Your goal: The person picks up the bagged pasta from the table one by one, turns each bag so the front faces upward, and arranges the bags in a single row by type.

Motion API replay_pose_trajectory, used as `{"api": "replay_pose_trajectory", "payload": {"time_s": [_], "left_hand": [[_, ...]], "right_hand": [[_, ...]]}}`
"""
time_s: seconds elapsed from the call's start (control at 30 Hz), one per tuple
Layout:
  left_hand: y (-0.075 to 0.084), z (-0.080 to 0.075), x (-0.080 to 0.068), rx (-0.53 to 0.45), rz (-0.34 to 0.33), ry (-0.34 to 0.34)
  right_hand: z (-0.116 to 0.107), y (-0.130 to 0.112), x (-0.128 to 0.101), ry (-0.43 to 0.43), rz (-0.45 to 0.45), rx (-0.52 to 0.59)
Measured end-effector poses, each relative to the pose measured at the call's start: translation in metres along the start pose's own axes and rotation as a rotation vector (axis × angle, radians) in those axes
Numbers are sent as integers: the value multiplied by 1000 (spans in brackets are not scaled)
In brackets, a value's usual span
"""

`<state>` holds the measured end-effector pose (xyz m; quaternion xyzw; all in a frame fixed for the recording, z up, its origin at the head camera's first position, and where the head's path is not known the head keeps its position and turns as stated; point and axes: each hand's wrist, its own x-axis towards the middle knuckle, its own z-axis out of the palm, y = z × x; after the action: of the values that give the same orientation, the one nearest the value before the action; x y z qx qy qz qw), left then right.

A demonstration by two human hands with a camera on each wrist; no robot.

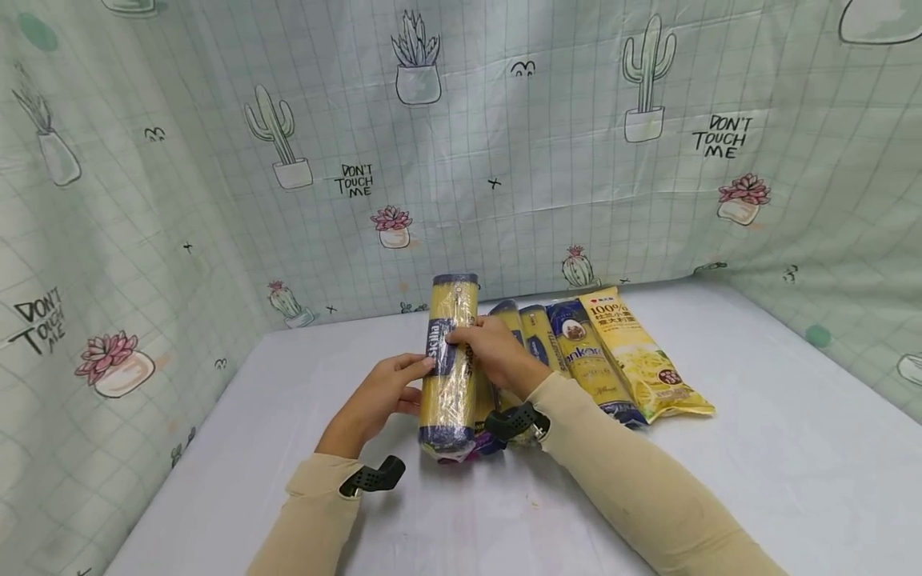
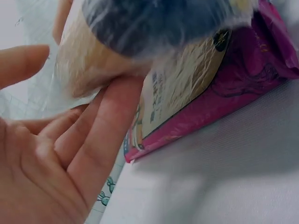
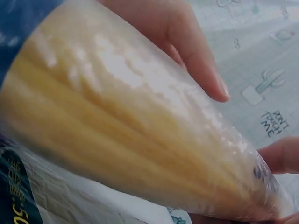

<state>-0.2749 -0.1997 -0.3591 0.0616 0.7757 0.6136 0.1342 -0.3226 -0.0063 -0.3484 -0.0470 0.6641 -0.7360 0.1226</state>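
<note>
Glossy clear plastic spaghetti packet (image 1: 450, 360); smooth matt white table (image 1: 756, 448).

Clear yellow spaghetti packet (image 1: 450, 360), dark-blue ends, atop another packet (image 1: 481, 442)

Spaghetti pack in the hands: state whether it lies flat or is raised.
Raised: the spaghetti pack tilts up, far end lifted, near end on a pink packet.

— Where could I pass?
— Bare counter (image 1: 756, 448) lay right and near me. The spaghetti packets (image 1: 612, 360) blocked the middle, and the cactus cloth (image 1: 504, 160) walled the back and sides.
</note>
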Motion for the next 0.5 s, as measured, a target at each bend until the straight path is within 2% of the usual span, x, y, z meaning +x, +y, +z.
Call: {"api": "replay_pose_trajectory", "payload": {"time_s": [0.1,0.3,0.5], "left_hand": [[2,-2,-1,2,13,-40],[-2,-1,-2,-47,-26,-145],[-5,1,-1,-77,-1,-122]], "right_hand": [[1,-2,1,9,-24,12],[6,3,-1,-5,17,25],[10,10,-1,20,1,30]]}}
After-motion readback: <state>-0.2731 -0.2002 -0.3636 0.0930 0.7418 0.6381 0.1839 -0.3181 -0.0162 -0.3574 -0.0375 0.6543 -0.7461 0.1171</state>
